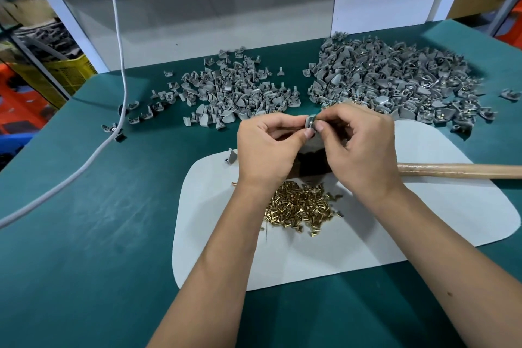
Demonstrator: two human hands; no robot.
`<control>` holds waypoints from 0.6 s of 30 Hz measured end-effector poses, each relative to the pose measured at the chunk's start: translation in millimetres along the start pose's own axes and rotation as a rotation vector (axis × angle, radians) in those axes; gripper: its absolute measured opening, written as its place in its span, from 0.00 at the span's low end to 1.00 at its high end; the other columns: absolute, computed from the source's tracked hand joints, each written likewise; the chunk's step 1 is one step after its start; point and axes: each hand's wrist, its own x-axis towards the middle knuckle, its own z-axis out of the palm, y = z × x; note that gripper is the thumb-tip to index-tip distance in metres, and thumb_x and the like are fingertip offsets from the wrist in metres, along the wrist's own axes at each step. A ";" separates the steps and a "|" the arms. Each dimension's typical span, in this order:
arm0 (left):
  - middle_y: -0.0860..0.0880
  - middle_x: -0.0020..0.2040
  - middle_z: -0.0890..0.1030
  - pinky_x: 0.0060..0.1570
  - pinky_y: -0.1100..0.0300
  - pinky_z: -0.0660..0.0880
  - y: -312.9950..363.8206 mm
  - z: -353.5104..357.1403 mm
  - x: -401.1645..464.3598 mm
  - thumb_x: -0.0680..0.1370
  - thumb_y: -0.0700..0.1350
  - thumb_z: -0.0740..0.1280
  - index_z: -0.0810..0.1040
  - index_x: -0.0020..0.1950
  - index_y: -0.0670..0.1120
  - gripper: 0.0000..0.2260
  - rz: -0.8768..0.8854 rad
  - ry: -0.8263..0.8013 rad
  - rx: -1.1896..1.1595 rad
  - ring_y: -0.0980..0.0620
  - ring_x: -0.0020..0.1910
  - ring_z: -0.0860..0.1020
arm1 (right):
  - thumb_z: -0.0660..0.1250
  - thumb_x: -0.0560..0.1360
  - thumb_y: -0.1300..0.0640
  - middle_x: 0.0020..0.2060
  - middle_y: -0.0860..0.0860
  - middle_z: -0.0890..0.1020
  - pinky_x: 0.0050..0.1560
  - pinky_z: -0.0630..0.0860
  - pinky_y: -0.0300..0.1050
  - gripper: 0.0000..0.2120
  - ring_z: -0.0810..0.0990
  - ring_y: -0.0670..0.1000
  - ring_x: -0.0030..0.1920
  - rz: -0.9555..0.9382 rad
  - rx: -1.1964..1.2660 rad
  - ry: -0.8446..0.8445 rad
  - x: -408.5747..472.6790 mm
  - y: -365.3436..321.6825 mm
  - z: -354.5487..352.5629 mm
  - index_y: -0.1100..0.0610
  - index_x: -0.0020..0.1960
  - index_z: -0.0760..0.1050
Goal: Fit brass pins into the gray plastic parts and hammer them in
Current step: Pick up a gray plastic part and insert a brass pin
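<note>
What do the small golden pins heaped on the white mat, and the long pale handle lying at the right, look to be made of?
The small golden pins look like brass: shiny yellow metal with bright glints. The long pale handle looks like wood, light tan with a smooth, slightly glossy finish, possibly varnished. The white mat under them is matte and flat; its material is unclear.
</note>
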 end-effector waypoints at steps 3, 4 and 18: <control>0.42 0.45 0.88 0.53 0.52 0.83 0.2 1.8 -0.7 0.71 0.29 0.77 0.86 0.48 0.38 0.09 -0.005 0.011 0.013 0.47 0.46 0.87 | 0.72 0.75 0.62 0.41 0.51 0.85 0.45 0.77 0.37 0.02 0.81 0.48 0.41 0.023 0.000 0.018 -1.4 -2.1 0.5 0.60 0.46 0.84; 0.43 0.45 0.88 0.53 0.53 0.83 0.0 2.8 -0.9 0.70 0.29 0.77 0.87 0.47 0.39 0.09 -0.005 0.018 0.020 0.47 0.45 0.87 | 0.72 0.75 0.63 0.40 0.50 0.85 0.45 0.77 0.38 0.02 0.81 0.48 0.41 0.028 0.002 0.024 -1.8 -2.6 0.9 0.60 0.46 0.84; 0.49 0.41 0.87 0.49 0.55 0.84 -0.9 2.7 -2.3 0.69 0.31 0.78 0.84 0.44 0.47 0.13 0.076 -0.022 0.218 0.52 0.42 0.87 | 0.72 0.75 0.63 0.40 0.50 0.85 0.48 0.79 0.42 0.03 0.82 0.48 0.42 0.121 0.012 -0.070 0.5 -6.3 0.8 0.60 0.47 0.85</control>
